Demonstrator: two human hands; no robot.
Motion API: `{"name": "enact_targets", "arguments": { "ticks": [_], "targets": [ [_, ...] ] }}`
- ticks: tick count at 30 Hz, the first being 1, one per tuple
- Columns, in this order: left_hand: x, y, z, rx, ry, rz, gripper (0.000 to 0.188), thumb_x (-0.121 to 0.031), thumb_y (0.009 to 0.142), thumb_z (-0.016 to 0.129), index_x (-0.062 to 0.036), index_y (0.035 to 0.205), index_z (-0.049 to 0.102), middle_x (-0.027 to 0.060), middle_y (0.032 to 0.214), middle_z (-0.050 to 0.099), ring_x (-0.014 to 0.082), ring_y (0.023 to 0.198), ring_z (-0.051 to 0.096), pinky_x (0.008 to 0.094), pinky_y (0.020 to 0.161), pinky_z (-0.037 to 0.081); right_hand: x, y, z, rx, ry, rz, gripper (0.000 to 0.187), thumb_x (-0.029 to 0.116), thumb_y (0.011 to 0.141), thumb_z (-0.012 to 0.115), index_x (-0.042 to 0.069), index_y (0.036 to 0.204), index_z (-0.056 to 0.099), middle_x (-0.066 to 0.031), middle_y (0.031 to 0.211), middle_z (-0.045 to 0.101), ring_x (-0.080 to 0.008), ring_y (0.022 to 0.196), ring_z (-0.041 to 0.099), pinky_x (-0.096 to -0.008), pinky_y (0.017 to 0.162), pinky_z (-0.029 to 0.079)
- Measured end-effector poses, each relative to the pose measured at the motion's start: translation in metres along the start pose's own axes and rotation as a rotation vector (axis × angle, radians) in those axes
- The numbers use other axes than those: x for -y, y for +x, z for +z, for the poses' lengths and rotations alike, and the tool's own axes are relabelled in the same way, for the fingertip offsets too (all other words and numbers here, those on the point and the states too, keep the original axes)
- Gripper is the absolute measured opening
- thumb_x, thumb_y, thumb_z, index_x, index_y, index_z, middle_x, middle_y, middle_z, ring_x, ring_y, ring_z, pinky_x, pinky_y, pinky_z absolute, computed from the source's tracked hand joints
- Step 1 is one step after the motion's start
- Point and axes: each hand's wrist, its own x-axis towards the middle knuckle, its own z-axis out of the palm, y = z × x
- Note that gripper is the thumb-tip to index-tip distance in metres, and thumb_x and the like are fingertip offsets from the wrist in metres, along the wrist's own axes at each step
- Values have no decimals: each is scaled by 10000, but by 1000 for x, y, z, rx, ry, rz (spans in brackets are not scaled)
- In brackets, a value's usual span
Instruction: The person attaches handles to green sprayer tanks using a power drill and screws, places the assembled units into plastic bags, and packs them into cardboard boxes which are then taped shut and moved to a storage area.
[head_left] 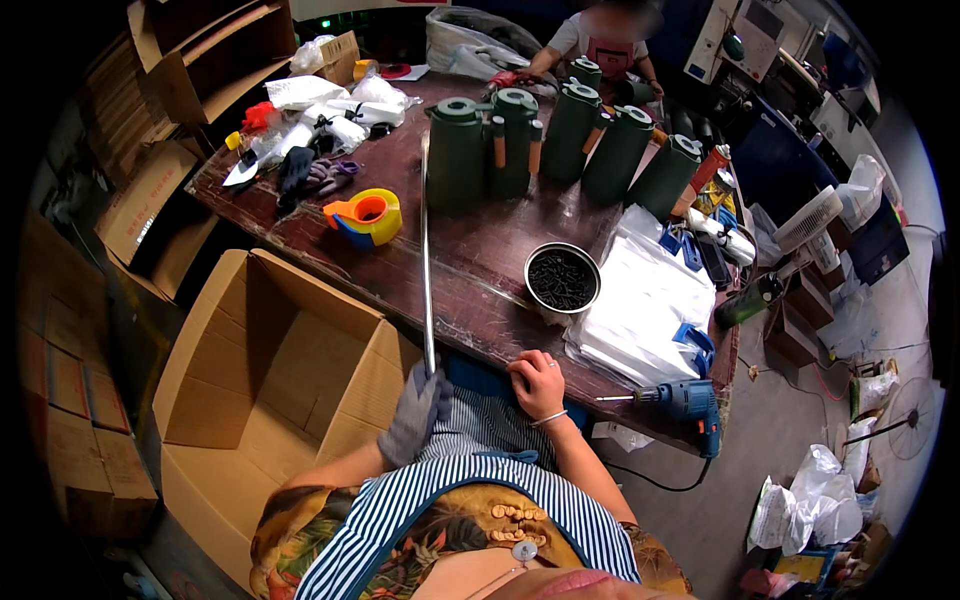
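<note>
Left hand (418,412), in a grey work glove, is closed around the lower end of a long thin shiny metal rod (426,250); the rod stands nearly upright from the lap, leaning out over the dark wooden table (470,270), probably gripped low for control. Right hand (538,385), bare, rests flat on the table edge, holding nothing. Round metal bowl of small black screws (562,279) sits just beyond it, within reach; blue electric drill (685,402) lies to its right. Open cardboard box (270,370) stands at left
</note>
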Motion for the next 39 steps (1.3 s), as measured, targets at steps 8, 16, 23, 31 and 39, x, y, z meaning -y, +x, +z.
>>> {"name": "enact_targets", "arguments": {
  "ticks": [8,16,23,31,39],
  "targets": [
    [-30,43,-36,-39,-130,62,119,-286,1020,474,-191,1092,469,-36,703,420,65,520,402,203,429,326,0,4,0,20,-25,12,83,134,752,682,145,830,654,-20,909,590,-242,846,568,-364,720,431],
    [-203,284,-113,128,43,74,212,-290,1031,392,-201,852,461,-76,630,424,29,419,360,195,337,268,-2,11,-1,38,-14,31,87,144,753,690,159,832,657,-4,888,591,-216,810,577,-359,687,418],
    [-271,463,-53,314,337,272,135,-190,967,496,-157,858,569,-12,720,552,114,553,514,252,478,416,-5,18,-4,59,-16,42,147,162,694,694,174,839,670,22,895,614,-184,768,581,-328,669,412],
    [-268,559,-84,431,460,318,189,-135,950,533,-53,1070,654,58,996,680,135,841,630,278,748,519,-4,24,3,117,25,69,158,180,693,700,185,848,675,26,907,618,-175,792,591,-323,707,428],
    [-246,440,-43,434,683,57,166,-291,974,541,-146,1034,596,-42,681,474,73,494,423,225,416,306,-7,14,-5,90,-11,116,145,176,694,696,180,837,671,20,907,610,-188,796,588,-336,700,415]
  ]
}}
